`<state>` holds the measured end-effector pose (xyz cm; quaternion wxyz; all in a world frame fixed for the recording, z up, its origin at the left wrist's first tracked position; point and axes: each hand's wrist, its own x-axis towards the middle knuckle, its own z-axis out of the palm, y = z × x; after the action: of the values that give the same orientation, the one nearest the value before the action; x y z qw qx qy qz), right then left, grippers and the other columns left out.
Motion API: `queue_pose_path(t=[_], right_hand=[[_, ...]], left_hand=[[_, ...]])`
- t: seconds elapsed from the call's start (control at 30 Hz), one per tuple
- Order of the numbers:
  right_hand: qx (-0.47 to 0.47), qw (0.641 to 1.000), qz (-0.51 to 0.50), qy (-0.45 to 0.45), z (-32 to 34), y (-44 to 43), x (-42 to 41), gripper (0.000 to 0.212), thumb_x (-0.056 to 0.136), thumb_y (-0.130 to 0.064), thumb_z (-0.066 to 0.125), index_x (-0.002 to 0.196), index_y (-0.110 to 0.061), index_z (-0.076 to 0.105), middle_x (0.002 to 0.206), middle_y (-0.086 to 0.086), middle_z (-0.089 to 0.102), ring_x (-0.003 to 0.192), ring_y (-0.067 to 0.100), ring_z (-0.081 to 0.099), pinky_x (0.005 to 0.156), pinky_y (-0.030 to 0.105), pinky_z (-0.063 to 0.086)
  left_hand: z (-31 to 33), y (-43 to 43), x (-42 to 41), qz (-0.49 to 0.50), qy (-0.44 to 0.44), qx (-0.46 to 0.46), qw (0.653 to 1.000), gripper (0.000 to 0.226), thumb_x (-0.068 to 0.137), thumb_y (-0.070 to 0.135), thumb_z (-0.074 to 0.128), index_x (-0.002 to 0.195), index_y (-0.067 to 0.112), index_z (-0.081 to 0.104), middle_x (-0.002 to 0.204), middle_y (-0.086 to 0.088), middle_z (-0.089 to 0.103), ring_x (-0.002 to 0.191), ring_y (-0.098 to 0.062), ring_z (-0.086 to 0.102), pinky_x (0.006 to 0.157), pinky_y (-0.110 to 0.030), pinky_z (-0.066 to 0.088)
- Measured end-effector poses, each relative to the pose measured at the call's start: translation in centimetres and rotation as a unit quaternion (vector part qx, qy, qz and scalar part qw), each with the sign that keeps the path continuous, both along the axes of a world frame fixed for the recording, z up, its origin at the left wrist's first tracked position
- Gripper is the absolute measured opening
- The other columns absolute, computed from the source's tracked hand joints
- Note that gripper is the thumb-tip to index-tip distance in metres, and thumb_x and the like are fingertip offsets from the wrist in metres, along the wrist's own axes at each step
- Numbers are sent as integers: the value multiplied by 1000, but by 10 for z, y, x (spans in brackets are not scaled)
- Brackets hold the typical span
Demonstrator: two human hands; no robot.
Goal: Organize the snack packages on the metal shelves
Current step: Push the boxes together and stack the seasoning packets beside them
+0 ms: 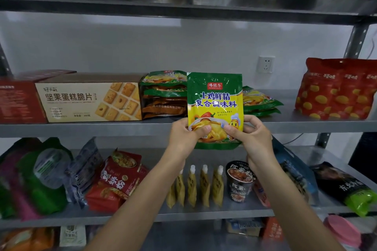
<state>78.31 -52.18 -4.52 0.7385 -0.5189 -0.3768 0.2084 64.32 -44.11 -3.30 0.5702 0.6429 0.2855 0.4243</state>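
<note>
A green and yellow seasoning packet (215, 100) stands upright in front of the middle metal shelf (81, 128). My left hand (186, 135) pinches its lower left corner and my right hand (252, 134) pinches its lower right corner, thumbs on the front. Behind it to the left lies a stack of the same green packets (164, 96). A lower pile of them (259, 101) lies to the right.
A beige biscuit box (89, 101) and a red box (18, 104) sit left on the middle shelf; red snack bags (336, 89) stand at right. The lower shelf holds red noodle packs (120, 177), yellow spout pouches (195, 186), a noodle cup (240, 181) and dark bags (346, 187).
</note>
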Motion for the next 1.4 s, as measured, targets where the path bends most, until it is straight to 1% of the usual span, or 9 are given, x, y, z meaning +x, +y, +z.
queue_pose_path(t=[0.37, 0.7, 0.83, 0.93, 1.03, 1.13, 1.23, 1.3, 1.4], right_hand=[[39, 999, -20, -20, 14, 11, -1, 32, 71, -3, 80, 97, -10, 63, 88, 2, 75, 74, 11, 72, 59, 19, 54], [63, 997, -29, -46, 33, 27, -2, 30, 71, -3, 81, 95, -13, 66, 85, -3, 74, 72, 7, 70, 58, 18, 53], [57, 997, 6, -51, 47, 37, 0, 32, 78, -10, 77, 108, -11, 65, 96, 1, 75, 84, 12, 71, 69, 24, 56], [46, 998, 11, -51, 59, 47, 10, 20, 91, -11, 64, 110, -12, 65, 95, 4, 74, 82, 12, 71, 75, 26, 57], [5, 994, -19, -107, 66, 65, 21, 14, 92, -8, 61, 104, -11, 68, 93, 3, 73, 84, 12, 68, 84, 24, 54], [-82, 967, -63, -231, 62, 93, 31, 19, 92, -11, 61, 109, -9, 69, 109, 7, 69, 98, 16, 63, 87, 24, 48], [-198, 897, -74, -387, 43, 116, 43, 29, 95, -20, 57, 121, -8, 65, 125, 8, 63, 117, 25, 57, 97, 33, 43], [-202, 863, -81, -456, 28, 122, 49, 31, 98, -22, 52, 119, -4, 65, 122, 14, 65, 115, 30, 57, 93, 34, 42], [-176, 847, -103, -492, 17, 123, 52, 32, 101, -22, 46, 113, 2, 64, 112, 19, 66, 107, 33, 56, 89, 40, 43]], left_hand=[[8, 9, 8, 49, -25, 74, 996, 22, 86, 7, 71, 106, 15, 69, 100, -1, 74, 94, -19, 70, 88, -42, 57], [23, 22, 7, 90, -41, 136, 986, 27, 85, 9, 72, 107, 22, 63, 101, 3, 71, 93, -14, 69, 85, -38, 58], [43, 29, 1, 90, -64, 122, 986, 22, 87, 7, 69, 101, 24, 63, 99, 3, 72, 92, -15, 69, 82, -34, 57], [76, 50, -10, 129, -78, 93, 984, 18, 91, 12, 65, 109, 17, 63, 103, 3, 70, 92, -12, 66, 81, -28, 52], [110, 82, -18, 198, -18, 84, 976, 12, 95, 19, 61, 105, 16, 55, 108, 1, 63, 104, -21, 58, 88, -34, 44], [129, 117, -14, 219, 101, 94, 966, 32, 96, 16, 58, 124, 6, 48, 125, -11, 57, 112, -29, 55, 85, -36, 48], [130, 129, -11, 225, 289, 122, 923, 34, 99, 26, 54, 125, 4, 53, 119, -13, 57, 101, -29, 58, 89, -42, 53], [128, 129, -12, 274, 404, 173, 856, 41, 100, 38, 50, 130, 11, 54, 135, -14, 46, 116, -31, 50, 98, -44, 46], [126, 116, -18, 348, 410, 350, 767, 41, 100, 39, 48, 137, 20, 52, 156, -10, 17, 143, -31, 18, 111, -46, 30]])
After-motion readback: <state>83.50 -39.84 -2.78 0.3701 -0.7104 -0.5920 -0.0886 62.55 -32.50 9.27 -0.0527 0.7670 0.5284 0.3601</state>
